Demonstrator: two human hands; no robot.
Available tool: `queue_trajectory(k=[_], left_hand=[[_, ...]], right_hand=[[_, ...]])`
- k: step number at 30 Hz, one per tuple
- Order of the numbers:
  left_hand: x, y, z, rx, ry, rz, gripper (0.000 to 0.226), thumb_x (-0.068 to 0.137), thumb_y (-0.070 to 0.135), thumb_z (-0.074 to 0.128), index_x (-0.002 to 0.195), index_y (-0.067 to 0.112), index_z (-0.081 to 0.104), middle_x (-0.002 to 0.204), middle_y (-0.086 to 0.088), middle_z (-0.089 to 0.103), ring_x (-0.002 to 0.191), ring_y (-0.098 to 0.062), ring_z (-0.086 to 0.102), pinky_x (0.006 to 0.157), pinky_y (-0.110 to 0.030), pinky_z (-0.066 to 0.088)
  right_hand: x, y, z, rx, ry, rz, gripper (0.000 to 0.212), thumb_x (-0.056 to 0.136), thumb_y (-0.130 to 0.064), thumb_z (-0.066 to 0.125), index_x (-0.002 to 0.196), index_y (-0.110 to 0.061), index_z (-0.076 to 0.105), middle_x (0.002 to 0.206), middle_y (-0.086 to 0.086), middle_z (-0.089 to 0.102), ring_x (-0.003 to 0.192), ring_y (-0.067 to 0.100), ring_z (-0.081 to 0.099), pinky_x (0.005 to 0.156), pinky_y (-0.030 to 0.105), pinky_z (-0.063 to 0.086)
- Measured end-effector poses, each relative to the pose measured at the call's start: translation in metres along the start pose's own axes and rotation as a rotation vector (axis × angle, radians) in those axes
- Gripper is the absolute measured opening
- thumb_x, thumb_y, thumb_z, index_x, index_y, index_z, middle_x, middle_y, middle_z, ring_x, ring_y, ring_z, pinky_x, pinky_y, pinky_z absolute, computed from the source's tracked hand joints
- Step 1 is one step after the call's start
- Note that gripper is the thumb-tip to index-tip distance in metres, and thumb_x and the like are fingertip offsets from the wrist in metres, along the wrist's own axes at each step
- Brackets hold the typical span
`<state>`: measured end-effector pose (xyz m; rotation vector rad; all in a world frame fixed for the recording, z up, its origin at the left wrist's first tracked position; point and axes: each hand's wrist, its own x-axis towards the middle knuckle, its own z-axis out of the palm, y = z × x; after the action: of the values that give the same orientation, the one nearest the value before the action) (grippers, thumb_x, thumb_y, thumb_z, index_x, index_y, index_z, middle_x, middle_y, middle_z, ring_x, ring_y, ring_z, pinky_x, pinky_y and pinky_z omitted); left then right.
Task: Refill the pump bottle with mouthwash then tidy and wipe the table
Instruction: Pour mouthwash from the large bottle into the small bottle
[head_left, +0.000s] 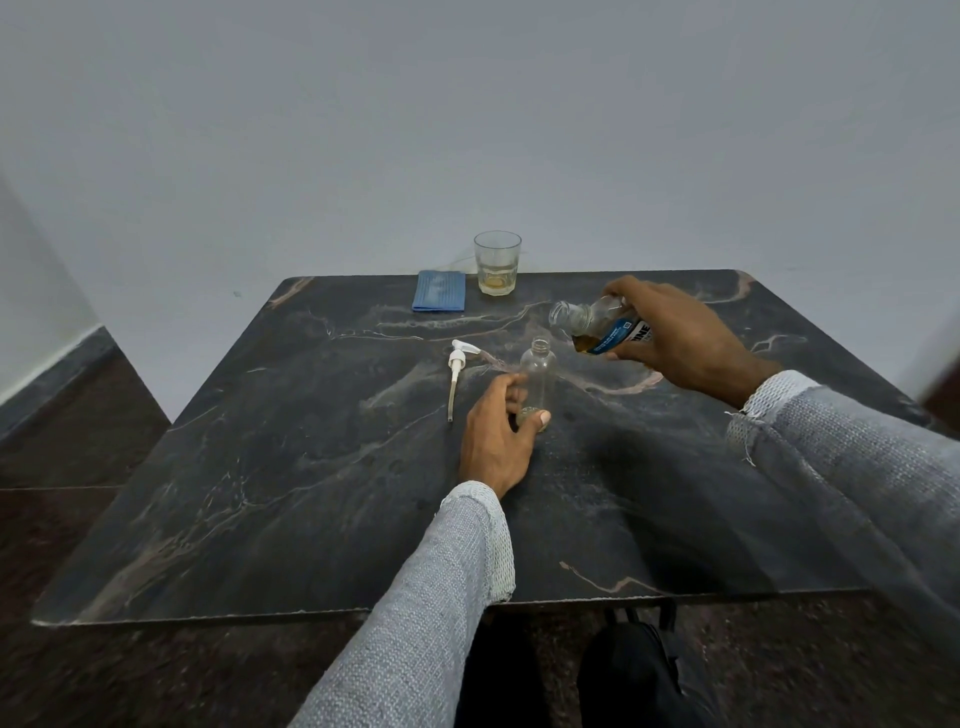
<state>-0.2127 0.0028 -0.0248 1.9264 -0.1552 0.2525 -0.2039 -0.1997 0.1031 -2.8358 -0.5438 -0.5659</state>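
A small clear pump bottle (538, 375) stands upright and uncapped near the middle of the dark marble table (260, 467). My left hand (496, 436) grips its base; a little yellowish liquid lies at the bottom. My right hand (680, 338) holds the mouthwash bottle (597, 325), blue-labelled and uncapped, tilted with its mouth just above and to the right of the pump bottle's neck. Amber liquid sits in its lower side. The white pump head (457, 370) with its tube lies flat on the table to the left of the pump bottle.
A folded blue cloth (439, 291) lies at the table's far edge. Beside it on the right stands a glass tumbler (496, 263) with a little yellowish liquid. A grey wall rises right behind the table. My legs show under the near edge.
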Motion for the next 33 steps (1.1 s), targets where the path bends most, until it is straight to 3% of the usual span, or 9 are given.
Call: queue_trajectory(k=[4,12,24,33], left_hand=[[0.0,0.002,0.0,0.002,0.0,-0.006,0.048,0.083,0.021,0.074,0.125,0.027,0.053,0.118,0.005,0.064,0.101,-0.005,0.061,0.093,-0.029,0.051],[-0.001,0.004,-0.002,0.006,-0.002,-0.017,0.049,0.083,0.02,0.074,0.127,0.025,0.052,0.12,0.004,0.063,0.103,-0.007,0.061,0.095,-0.03,0.051],[-0.002,0.007,-0.003,-0.002,-0.016,-0.016,0.048,0.084,0.021,0.073,0.126,0.025,0.052,0.121,0.003,0.062,0.104,-0.008,0.06,0.094,-0.03,0.05],[-0.002,0.008,-0.003,-0.004,-0.006,-0.019,0.048,0.083,0.02,0.075,0.125,0.023,0.053,0.116,0.006,0.064,0.099,-0.005,0.061,0.091,-0.025,0.05]], right_hand=[[0.001,0.0,-0.001,-0.025,-0.001,-0.024,0.063,0.078,-0.024,0.078,0.131,-0.014,0.046,0.125,0.012,0.061,0.11,0.03,0.056,0.082,0.031,0.04],[0.002,-0.004,-0.006,-0.075,-0.019,-0.051,0.061,0.08,-0.025,0.077,0.132,-0.015,0.046,0.125,0.011,0.061,0.111,0.03,0.055,0.087,0.038,0.047],[0.005,-0.009,-0.009,-0.144,-0.021,-0.105,0.059,0.08,-0.025,0.077,0.13,-0.016,0.048,0.123,0.011,0.062,0.108,0.029,0.057,0.082,0.033,0.043],[0.005,-0.011,-0.015,-0.154,-0.038,-0.108,0.058,0.08,-0.024,0.076,0.131,-0.015,0.048,0.125,0.011,0.061,0.112,0.03,0.056,0.088,0.04,0.047]])
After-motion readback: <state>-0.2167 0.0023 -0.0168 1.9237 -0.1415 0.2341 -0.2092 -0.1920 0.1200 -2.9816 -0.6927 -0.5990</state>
